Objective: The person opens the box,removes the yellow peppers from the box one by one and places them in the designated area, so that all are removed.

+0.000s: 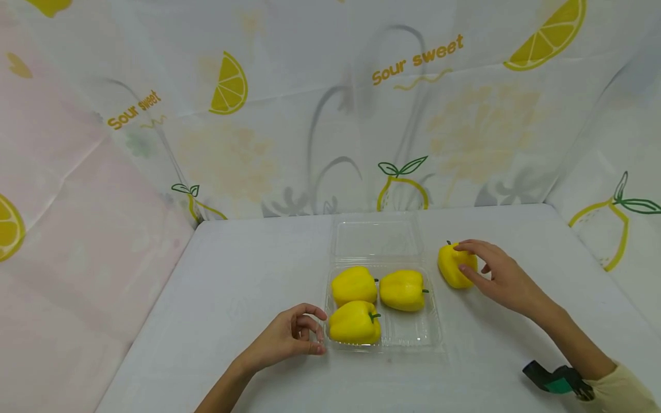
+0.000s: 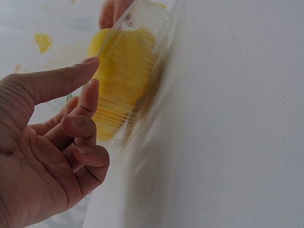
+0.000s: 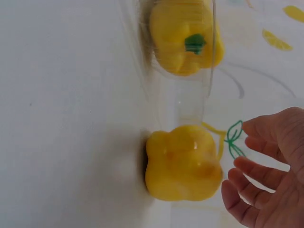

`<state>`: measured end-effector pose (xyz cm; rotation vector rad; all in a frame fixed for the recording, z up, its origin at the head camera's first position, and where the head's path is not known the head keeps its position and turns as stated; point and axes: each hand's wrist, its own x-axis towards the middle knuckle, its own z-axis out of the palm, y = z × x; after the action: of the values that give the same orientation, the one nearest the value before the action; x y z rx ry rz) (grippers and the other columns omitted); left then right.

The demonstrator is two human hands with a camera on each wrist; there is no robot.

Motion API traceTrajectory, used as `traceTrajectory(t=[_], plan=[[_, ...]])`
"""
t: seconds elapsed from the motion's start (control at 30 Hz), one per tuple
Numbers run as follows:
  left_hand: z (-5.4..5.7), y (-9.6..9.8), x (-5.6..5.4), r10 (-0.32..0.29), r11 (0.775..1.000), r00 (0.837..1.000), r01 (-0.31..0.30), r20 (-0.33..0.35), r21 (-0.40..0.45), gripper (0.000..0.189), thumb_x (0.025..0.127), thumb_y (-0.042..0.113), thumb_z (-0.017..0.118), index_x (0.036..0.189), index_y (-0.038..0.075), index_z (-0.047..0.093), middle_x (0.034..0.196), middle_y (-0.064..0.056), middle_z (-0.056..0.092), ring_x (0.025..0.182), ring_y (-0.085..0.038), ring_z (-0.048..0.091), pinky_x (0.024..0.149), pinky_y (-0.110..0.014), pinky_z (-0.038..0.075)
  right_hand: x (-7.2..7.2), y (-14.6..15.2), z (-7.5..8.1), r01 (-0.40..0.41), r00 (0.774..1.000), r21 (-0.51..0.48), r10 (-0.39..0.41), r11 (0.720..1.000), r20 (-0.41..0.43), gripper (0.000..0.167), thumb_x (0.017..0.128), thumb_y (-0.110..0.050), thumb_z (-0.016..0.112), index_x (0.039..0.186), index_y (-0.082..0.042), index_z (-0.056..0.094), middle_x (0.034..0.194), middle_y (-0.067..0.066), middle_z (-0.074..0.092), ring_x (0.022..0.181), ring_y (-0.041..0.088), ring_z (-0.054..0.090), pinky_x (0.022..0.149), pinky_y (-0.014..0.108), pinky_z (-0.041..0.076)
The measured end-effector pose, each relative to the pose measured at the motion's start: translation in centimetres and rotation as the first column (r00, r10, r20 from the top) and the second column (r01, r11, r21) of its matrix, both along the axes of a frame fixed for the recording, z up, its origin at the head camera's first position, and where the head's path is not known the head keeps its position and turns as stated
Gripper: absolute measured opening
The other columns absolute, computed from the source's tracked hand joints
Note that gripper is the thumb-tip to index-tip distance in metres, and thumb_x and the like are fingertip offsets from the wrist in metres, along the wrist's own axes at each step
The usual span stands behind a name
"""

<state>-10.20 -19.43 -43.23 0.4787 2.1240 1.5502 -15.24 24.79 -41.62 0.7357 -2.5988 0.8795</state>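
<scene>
A clear plastic clamshell box (image 1: 413,332) lies with its lid folded back. Three yellow bell peppers (image 1: 354,322) sit in its base, two along the left and one at the back right. My left hand (image 1: 289,335) holds the box's left rim near the front corner, thumb and forefinger at the edge in the left wrist view. Another yellow bell pepper (image 3: 184,164) rests on the table right of the box. My right hand (image 1: 503,278) hovers beside it, fingers spread and loosely bent, with a gap between fingertips and pepper in the right wrist view.
The lid (image 1: 377,238) lies flat behind the base. A white cloth covers the table (image 1: 232,275). Behind it hangs a lemon-print curtain (image 1: 289,143), with more printed cloth at both sides. A dark strap (image 1: 558,380) is on the right forearm near the sleeve.
</scene>
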Motion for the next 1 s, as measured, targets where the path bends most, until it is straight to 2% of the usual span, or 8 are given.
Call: traceTrajectory(t=[0.23, 0.63, 0.87, 1.0], plan=[[0.0, 0.0, 0.0, -0.002, 1.0, 1.0, 0.002, 0.003, 0.003, 0.05, 0.079, 0.011, 0.084, 0.121, 0.003, 0.057, 0.091, -0.01, 0.069, 0.063, -0.009, 0.048, 0.058, -0.019, 0.04, 0.8, -1.1, 0.4, 0.002, 1.0, 0.013, -0.002, 1.0, 0.027, 0.041, 0.089, -0.008, 0.072, 0.128, -0.008, 0.058, 0.124, 0.007, 0.06, 0.094, 0.017, 0.048, 0.064, 0.029, 0.047], [0.1, 0.0, 0.0, -0.001, 1.0, 1.0, 0.001, 0.0, -0.005, 0.05, 0.079, 0.012, 0.084, 0.121, 0.003, 0.057, 0.091, -0.009, 0.069, 0.063, -0.009, 0.048, 0.058, -0.019, 0.04, 2.5, -3.8, 0.7, -0.034, 0.994, 0.016, 0.032, 0.999, 0.102, 0.042, 0.09, -0.026, 0.074, 0.128, -0.019, 0.058, 0.118, -0.005, 0.062, 0.095, 0.015, 0.054, 0.067, 0.03, 0.049], [0.1, 0.0, 0.0, -0.003, 1.0, 1.0, 0.003, 0.009, 0.002, 0.05, 0.079, 0.011, 0.083, 0.121, 0.003, 0.057, 0.091, -0.01, 0.069, 0.062, -0.009, 0.048, 0.057, -0.019, 0.04, 3.3, -5.2, 0.8, -0.082, 0.984, 0.003, 0.081, 0.997, 0.161, 0.047, 0.09, -0.033, 0.073, 0.131, -0.016, 0.058, 0.114, -0.004, 0.063, 0.095, 0.016, 0.055, 0.063, 0.026, 0.047], [0.1, 0.0, 0.0, -0.007, 1.0, 1.0, 0.007, 0.006, 0.005, 0.05, 0.08, 0.011, 0.083, 0.12, 0.003, 0.057, 0.091, -0.011, 0.069, 0.062, -0.009, 0.048, 0.057, -0.019, 0.04, 3.4, -5.8, 0.6, -0.107, 0.984, 0.014, 0.104, 0.994, 0.145, 0.049, 0.089, -0.033, 0.075, 0.131, -0.016, 0.058, 0.11, -0.008, 0.062, 0.092, 0.014, 0.056, 0.066, 0.027, 0.049]])
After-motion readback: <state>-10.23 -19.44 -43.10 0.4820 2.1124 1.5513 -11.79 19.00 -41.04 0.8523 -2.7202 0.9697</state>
